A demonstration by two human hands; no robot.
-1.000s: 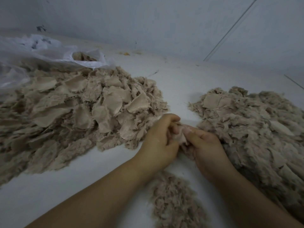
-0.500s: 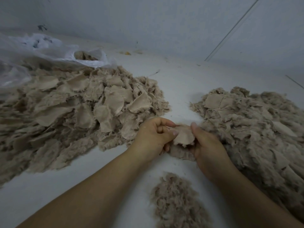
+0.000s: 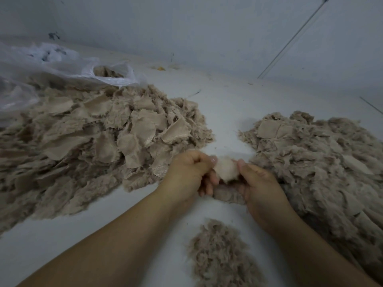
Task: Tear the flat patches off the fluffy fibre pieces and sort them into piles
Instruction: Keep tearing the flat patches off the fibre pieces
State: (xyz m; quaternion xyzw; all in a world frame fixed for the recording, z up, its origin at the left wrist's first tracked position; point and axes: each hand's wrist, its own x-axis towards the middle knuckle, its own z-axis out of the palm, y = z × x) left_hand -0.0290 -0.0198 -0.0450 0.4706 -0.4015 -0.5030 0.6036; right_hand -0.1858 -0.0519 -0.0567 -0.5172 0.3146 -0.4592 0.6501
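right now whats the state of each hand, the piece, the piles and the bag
left hand: pinching the piece
right hand: gripping the piece
piece: held between both hands, above the table
left pile: heaped, many flat patches showing
right pile: heaped, mostly fluffy
near pile: small, loose fluff
bag: open, fibre inside

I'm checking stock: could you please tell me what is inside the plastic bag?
Through the mouth of the plastic bag at the back left, a little beige fibre shows. The crumpled film hides the rest, so how much it holds cannot be seen.
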